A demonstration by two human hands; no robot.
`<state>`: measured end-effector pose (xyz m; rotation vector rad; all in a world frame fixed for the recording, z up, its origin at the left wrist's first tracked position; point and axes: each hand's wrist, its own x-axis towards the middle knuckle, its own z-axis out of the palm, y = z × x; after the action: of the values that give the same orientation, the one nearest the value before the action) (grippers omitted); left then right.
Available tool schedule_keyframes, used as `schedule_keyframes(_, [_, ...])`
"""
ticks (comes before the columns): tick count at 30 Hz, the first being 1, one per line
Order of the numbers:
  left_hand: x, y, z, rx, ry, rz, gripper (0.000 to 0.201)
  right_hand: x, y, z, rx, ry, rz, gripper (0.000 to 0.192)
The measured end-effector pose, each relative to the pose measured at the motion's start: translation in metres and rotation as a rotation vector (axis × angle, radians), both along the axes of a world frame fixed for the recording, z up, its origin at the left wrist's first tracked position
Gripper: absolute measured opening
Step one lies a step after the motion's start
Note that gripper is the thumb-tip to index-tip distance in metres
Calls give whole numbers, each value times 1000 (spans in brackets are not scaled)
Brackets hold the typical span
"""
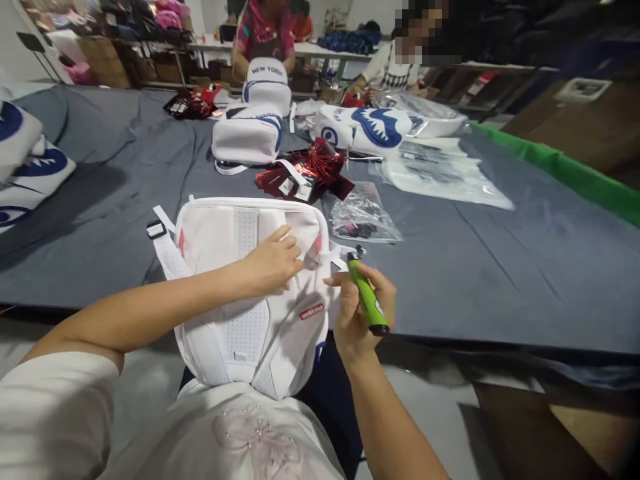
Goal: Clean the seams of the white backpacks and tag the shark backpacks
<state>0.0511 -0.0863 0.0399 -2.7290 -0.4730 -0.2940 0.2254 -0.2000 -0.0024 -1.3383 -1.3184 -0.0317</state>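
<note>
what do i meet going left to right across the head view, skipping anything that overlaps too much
White-and-blue bags → black strap buckle → left hand → right hand holding a green tool → green strip.

Left hand (274, 260) lies palm-down while right hand (364, 300) curls tight

Looks like a workshop for bags. Has a big table (165, 157) with a grey cloth (450, 280), lots of white bags (247, 233), shiny red strips (320, 160) and clear plastic bags (370, 208). Has people (270, 48) across the table, a long white bench (313, 49), brown boxes (103, 63) and a pink pile (171, 15).
</note>
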Motion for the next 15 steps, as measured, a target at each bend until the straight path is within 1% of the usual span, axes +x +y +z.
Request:
schedule_keyframes(1, [3,3,-6,-35,28,17,32,-4,-2,0,-20,100,95,34])
schedule_keyframes(3, [4,9,-17,-88,54,50,35,-10,-2,-6,-62,288,264,36])
schedule_keyframes(5, [2,13,-26,-113,42,64,37,-16,2,-18,-160,458,338,33])
schedule_keyframes(7, [0,13,-30,-131,18,65,37,-20,7,-31,-234,560,329,29])
schedule_keyframes(10, [2,10,-33,-169,-5,104,37,-23,10,-46,-268,574,283,24])
schedule_keyframes(13, [5,9,-40,-164,-32,149,35,-22,8,-53,-277,467,221,21])
schedule_keyframes(15, [3,9,-47,-150,-65,117,29,-19,6,-57,-265,346,155,21])
